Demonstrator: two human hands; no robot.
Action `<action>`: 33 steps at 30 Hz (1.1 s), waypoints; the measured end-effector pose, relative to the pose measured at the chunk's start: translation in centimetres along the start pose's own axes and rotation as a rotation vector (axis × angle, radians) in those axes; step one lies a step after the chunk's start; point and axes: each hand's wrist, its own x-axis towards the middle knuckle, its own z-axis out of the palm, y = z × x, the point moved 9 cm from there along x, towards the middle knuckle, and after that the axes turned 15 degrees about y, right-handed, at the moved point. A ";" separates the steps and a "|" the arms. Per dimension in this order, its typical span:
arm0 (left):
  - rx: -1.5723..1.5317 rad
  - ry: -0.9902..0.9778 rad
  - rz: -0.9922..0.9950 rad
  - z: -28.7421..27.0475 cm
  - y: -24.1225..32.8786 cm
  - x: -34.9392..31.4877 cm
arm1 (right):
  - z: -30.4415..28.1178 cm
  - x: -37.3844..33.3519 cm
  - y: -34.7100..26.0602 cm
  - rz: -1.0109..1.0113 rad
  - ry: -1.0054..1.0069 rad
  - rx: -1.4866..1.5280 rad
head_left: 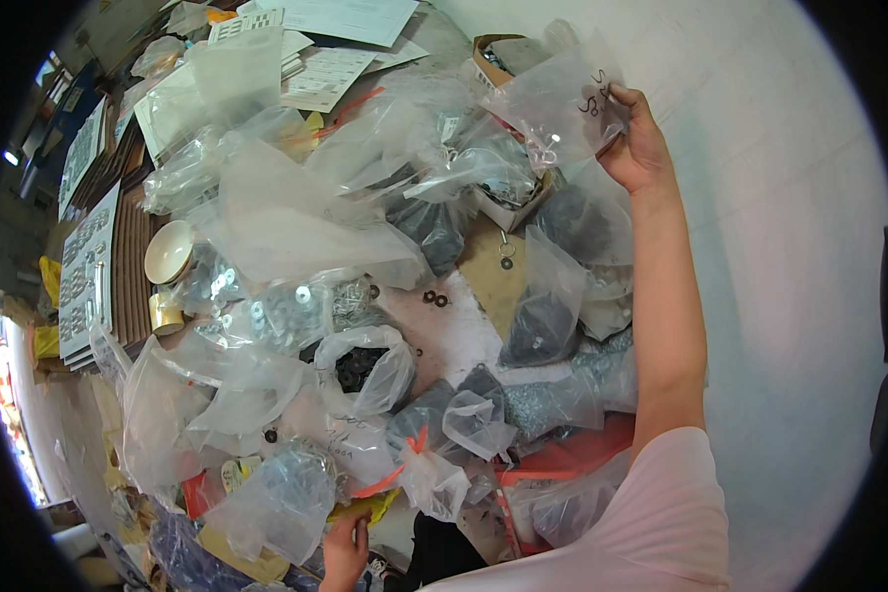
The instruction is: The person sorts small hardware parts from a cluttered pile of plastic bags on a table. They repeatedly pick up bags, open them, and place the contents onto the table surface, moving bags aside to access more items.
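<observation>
At the upper right, my right arm is stretched out over the far side of the table. My right hand (642, 148) is closed on the edge of a clear plastic bag (548, 104) with dark handwriting, lifted beside the pale wall. Low in the view, my left hand (343, 553) has curled fingers beside a clear bag (276, 501) and a yellow piece (370, 507); whether they grip anything is hidden. Mid-table, an open bag of black washers (357, 369) stands next to bags of silver washers (306, 308). Several loose black washers (434, 298) lie on the pale tabletop.
Many clear bags of small metal parts crowd the table. Small cardboard boxes (516, 205) stand near the back right. A red bin (577, 449) is under my right arm. Stacked cards (94, 281) and a cream bowl (171, 253) sit at left; papers (331, 77) lie behind.
</observation>
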 end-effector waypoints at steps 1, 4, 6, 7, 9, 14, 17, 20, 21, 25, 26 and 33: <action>0.014 0.017 0.089 0.6 1.0 1.1 | -0.1 0.0 0.1 0.003 0.000 -0.002; 0.040 0.142 0.092 2.2 1.2 4.4 | -0.6 0.2 0.1 -0.017 0.033 -0.021; 0.050 0.235 0.147 3.7 1.9 6.2 | -0.8 0.7 -0.1 -0.080 0.044 -0.071; 0.057 0.281 0.162 4.3 2.0 7.0 | -0.8 0.9 -0.3 -0.130 0.039 -0.113; 0.080 0.344 0.252 5.7 2.5 8.5 | -0.9 1.5 0.0 -0.183 0.046 -0.170; 0.170 0.415 0.341 8.0 1.8 10.3 | -1.7 3.1 2.0 -0.160 0.130 -0.136; 0.183 0.405 0.458 8.8 2.1 10.3 | -2.3 3.5 3.2 -0.099 0.200 -0.109; 0.150 0.418 0.457 8.8 2.2 10.4 | -2.9 3.8 4.4 0.019 0.252 0.024; 0.151 0.408 0.452 8.9 2.2 10.5 | -3.5 4.0 4.5 0.016 0.301 -0.007; 0.143 0.408 0.459 8.6 2.5 10.5 | -4.3 5.4 4.7 -0.142 0.265 -0.471; 0.142 0.409 0.472 8.6 2.6 10.5 | -4.8 5.9 4.9 -0.190 0.269 -0.706; 0.140 0.370 0.441 9.3 1.7 10.6 | -9.6 9.5 8.5 -0.335 0.249 -1.280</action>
